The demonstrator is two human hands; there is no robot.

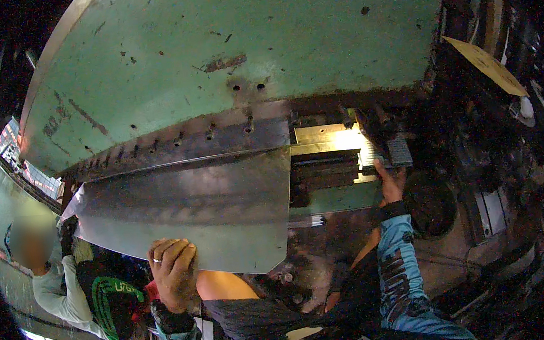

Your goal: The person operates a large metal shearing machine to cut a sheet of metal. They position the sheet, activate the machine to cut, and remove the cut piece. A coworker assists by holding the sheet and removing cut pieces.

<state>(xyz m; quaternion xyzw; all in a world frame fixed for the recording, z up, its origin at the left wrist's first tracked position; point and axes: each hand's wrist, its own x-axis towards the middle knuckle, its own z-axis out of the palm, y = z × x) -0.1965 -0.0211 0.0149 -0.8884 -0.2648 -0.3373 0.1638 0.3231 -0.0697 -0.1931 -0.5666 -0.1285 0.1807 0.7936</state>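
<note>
A large grey metal sheet (185, 209) with angled corners stretches across the middle, its far edge along the dark steel bar of a big green machine. My left hand (175, 273), with a ring on one finger, grips the sheet's near edge; its fingers are bent over the top face. Off the right end of the sheet, my right hand (390, 183) is at the lower edge of a ribbed grey block (400, 151). The fingers there look closed on the block, partly hidden by it. Beside the block, strong light falls on a yellowish metal bar (324, 141).
At the left, a co-worker's dark-gloved hand (67, 234) touches the sheet's far-left corner. The green machine plate (242, 38), with bolt holes along its lower edge, rises behind the sheet. A tan panel (486, 63) leans out at upper right.
</note>
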